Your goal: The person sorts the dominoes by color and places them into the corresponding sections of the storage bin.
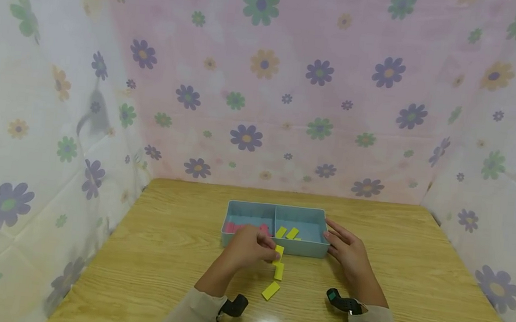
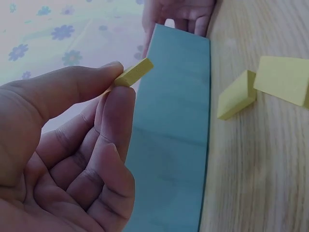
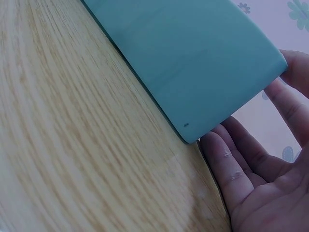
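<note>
A small yellow block [image 1: 279, 250] is pinched between the thumb and forefinger of my left hand [image 1: 244, 249], just in front of the two-part blue box [image 1: 303, 248]. In the left wrist view the held block [image 2: 134, 73] points away from the fingertips, and the other fingers are loosely bent. My right hand [image 1: 350, 254] rests its fairly straight fingers against the right end of the box. Two more yellow blocks lie on the table before the box, one [image 1: 279, 272] close below the held one and another [image 1: 271, 291] nearer me.
Several pink pieces [image 1: 231, 227] lie in the box's left compartment, partly hidden behind my left hand. A few yellow blocks [image 1: 292, 233] lie in the right one, beyond the divider [image 1: 274, 220]. Flowered cloth [image 1: 290, 112] hangs behind the wooden table [image 1: 178, 215] and at both sides.
</note>
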Demonstrator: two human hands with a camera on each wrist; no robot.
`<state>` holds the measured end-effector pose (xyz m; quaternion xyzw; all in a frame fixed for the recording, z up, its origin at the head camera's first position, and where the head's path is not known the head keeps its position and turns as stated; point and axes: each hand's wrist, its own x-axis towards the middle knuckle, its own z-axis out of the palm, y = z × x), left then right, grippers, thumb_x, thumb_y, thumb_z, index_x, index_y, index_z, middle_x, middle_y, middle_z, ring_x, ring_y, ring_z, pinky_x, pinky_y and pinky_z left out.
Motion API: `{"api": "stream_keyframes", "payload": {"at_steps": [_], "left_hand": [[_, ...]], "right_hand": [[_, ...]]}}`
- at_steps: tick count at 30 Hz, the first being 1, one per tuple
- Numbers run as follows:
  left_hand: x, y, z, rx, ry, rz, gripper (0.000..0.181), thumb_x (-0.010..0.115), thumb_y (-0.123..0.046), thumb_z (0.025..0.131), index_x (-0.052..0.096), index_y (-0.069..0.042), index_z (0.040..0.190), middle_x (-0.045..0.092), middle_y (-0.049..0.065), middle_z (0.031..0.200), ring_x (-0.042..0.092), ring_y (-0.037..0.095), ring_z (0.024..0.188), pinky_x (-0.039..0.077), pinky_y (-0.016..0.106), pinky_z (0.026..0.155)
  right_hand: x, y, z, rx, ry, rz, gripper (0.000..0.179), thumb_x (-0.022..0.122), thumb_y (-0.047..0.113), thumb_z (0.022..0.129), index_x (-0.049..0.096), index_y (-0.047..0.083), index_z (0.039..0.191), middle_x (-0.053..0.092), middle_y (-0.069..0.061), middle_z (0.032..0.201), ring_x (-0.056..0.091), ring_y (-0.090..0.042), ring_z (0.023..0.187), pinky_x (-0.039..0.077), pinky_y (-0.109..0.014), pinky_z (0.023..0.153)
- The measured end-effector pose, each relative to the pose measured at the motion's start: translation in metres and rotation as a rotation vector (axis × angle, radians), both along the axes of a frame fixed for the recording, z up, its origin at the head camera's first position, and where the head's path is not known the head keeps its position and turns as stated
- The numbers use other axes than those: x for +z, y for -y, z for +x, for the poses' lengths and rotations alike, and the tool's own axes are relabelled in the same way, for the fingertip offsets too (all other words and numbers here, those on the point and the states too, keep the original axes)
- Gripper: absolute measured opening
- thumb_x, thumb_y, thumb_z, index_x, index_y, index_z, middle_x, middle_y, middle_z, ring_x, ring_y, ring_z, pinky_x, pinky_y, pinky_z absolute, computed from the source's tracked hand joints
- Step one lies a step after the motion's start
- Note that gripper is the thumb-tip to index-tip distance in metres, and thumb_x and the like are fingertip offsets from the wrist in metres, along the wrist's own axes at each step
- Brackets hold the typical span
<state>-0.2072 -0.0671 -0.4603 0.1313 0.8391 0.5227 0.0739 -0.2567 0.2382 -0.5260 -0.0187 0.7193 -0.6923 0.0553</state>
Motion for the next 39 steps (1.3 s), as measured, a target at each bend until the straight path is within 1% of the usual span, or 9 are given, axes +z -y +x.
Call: {"api": "stream_keyframes", "payload": {"at_steps": [3, 8, 12, 15, 19, 25, 31, 33, 39], "left_hand": [[0.003, -0.001, -0.001, -0.003, 0.017, 0.021, 0.010, 0.088, -0.020, 0.082, 0.080, -0.014, 0.082, 0.076, -0.002, 0.082, 0.073, 0.015, 0.074, 0.056, 0.033, 0.067], [0.009, -0.003, -0.005, 0.014, 0.037, 0.006, 0.012, 0.087, -0.026, 0.083, 0.079, -0.017, 0.085, 0.076, -0.004, 0.085, 0.071, 0.014, 0.078, 0.056, 0.033, 0.068], [0.015, -0.004, -0.008, 0.021, 0.055, 0.008, 0.013, 0.086, -0.030, 0.085, 0.080, -0.019, 0.088, 0.076, -0.004, 0.088, 0.071, 0.013, 0.080, 0.057, 0.033, 0.069], [0.017, -0.005, -0.011, 0.020, 0.057, 0.024, 0.013, 0.085, -0.031, 0.087, 0.080, -0.019, 0.091, 0.076, -0.004, 0.091, 0.072, 0.013, 0.080, 0.059, 0.034, 0.071], [0.018, -0.006, -0.015, 0.018, 0.043, 0.043, 0.011, 0.084, -0.029, 0.088, 0.081, -0.019, 0.091, 0.076, -0.004, 0.094, 0.073, 0.014, 0.080, 0.059, 0.037, 0.072], [0.020, -0.010, -0.022, 0.015, 0.036, 0.039, 0.010, 0.083, -0.028, 0.089, 0.082, -0.019, 0.093, 0.077, -0.004, 0.091, 0.075, 0.017, 0.081, 0.059, 0.036, 0.075], [0.027, -0.013, -0.027, 0.012, 0.062, 0.047, 0.013, 0.082, -0.029, 0.090, 0.082, -0.018, 0.097, 0.078, -0.003, 0.086, 0.073, 0.013, 0.080, 0.062, 0.048, 0.081], [0.029, -0.014, -0.029, 0.008, 0.066, 0.056, 0.013, 0.081, -0.029, 0.091, 0.082, -0.018, 0.097, 0.078, -0.003, 0.087, 0.074, 0.013, 0.080, 0.062, 0.050, 0.083], [0.030, -0.019, -0.035, 0.014, 0.092, 0.100, 0.013, 0.081, -0.029, 0.092, 0.082, -0.016, 0.097, 0.078, -0.001, 0.089, 0.073, 0.015, 0.081, 0.062, 0.048, 0.082]], "right_hand": [[-0.001, -0.001, 0.000, -0.003, -0.001, 0.006, 0.067, 0.070, 0.047, 0.097, 0.047, 0.027, 0.157, 0.042, -0.015, 0.160, 0.054, -0.023, 0.138, 0.057, -0.024, 0.096], [-0.002, -0.001, 0.000, -0.006, -0.005, 0.005, 0.067, 0.070, 0.047, 0.097, 0.048, 0.027, 0.157, 0.044, -0.013, 0.159, 0.056, -0.020, 0.135, 0.057, -0.024, 0.096], [-0.002, -0.001, 0.000, -0.007, -0.004, -0.005, 0.067, 0.070, 0.047, 0.097, 0.047, 0.027, 0.157, 0.046, -0.013, 0.158, 0.057, -0.019, 0.135, 0.058, -0.025, 0.096], [-0.003, -0.001, -0.001, -0.003, -0.006, -0.002, 0.067, 0.070, 0.047, 0.097, 0.047, 0.027, 0.157, 0.046, -0.013, 0.158, 0.057, -0.020, 0.136, 0.058, -0.025, 0.096], [-0.002, -0.001, -0.001, 0.003, -0.010, 0.002, 0.066, 0.069, 0.047, 0.098, 0.047, 0.027, 0.157, 0.044, -0.014, 0.159, 0.056, -0.022, 0.137, 0.057, -0.025, 0.097], [-0.002, -0.001, 0.001, 0.002, -0.008, 0.012, 0.066, 0.068, 0.047, 0.099, 0.046, 0.027, 0.158, 0.043, -0.014, 0.161, 0.055, -0.022, 0.138, 0.057, -0.025, 0.097], [0.000, -0.001, 0.002, -0.007, 0.003, 0.007, 0.067, 0.070, 0.047, 0.097, 0.047, 0.027, 0.157, 0.042, -0.015, 0.161, 0.053, -0.024, 0.140, 0.057, -0.024, 0.096], [0.001, 0.000, 0.002, -0.009, 0.006, 0.005, 0.067, 0.070, 0.047, 0.097, 0.047, 0.027, 0.157, 0.043, -0.014, 0.161, 0.053, -0.024, 0.140, 0.057, -0.024, 0.096], [0.000, 0.000, 0.001, -0.009, 0.011, 0.009, 0.069, 0.070, 0.048, 0.096, 0.047, 0.027, 0.157, 0.043, -0.012, 0.161, 0.054, -0.021, 0.138, 0.057, -0.024, 0.096]]}}
